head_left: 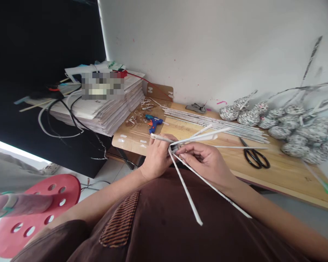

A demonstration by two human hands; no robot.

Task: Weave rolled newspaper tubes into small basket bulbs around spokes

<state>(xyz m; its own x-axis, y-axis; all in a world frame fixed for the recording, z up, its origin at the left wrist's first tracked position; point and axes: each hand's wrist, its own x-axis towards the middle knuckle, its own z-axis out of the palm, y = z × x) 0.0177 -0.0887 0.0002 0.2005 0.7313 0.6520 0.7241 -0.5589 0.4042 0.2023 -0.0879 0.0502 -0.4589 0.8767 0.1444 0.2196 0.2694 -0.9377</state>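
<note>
Close to my body I hold a small woven piece of rolled-paper sticks (175,147), with several long white paper sticks fanning out from it. My left hand (159,156) is closed round its left side. At its right side, the bent fingers of my right hand (204,160) pinch at the weave near the base of the sticks; exactly which strand they grip is hidden. One loose stick (186,193) hangs down over my brown apron, and another runs below my right hand. The lower part of the woven piece is covered by my fingers.
A wooden table (286,174) bears a bundle of paper sticks (215,123), black-handled scissors (256,157), a blue glue gun (154,123) and several woven paper gourd shapes (250,114). A tall paper stack (120,109) stands left, with a red stool (68,185) below.
</note>
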